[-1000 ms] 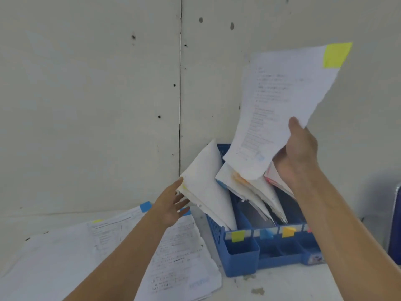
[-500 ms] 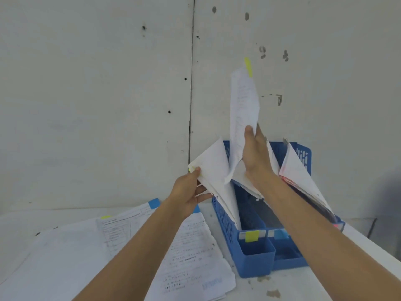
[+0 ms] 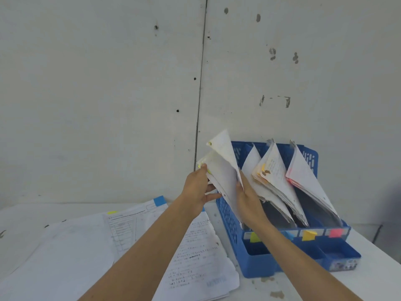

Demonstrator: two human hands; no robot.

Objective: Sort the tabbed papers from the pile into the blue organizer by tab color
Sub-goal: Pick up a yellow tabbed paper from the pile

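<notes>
Head view: a blue plastic organizer with lattice walls (image 3: 229, 222) stands on the white table (image 3: 373, 270), toward its right edge and close to the far edge, where the pale grey wall (image 3: 108, 83) rises. It has four upright compartments, and each one holds leaning papers.

The sheaf of white papers with yellow-green tabs (image 3: 223, 170) stands tilted in the leftmost compartment, between both hands. The left hand (image 3: 196, 189) pinches its upper left corner, with the thumb on top and the fingers under the sheets. The right hand (image 3: 249, 199) lies against the right face of this sheaf with the thumb along the paper. Its other fingers are hidden, so I cannot tell if it grips or only touches.

On the front divider sit a yellow-green tab (image 3: 254, 237), a blue tab (image 3: 290, 235) partly covered by the right forearm, an orange tab (image 3: 309, 235) and a pink tab (image 3: 335, 232).

The loose pile of white printed papers (image 3: 195, 255) lies flat on the left part of the table and reaches its near edge, just beside the organizer. A blue tab sticks out at the far side of the pile.
</notes>
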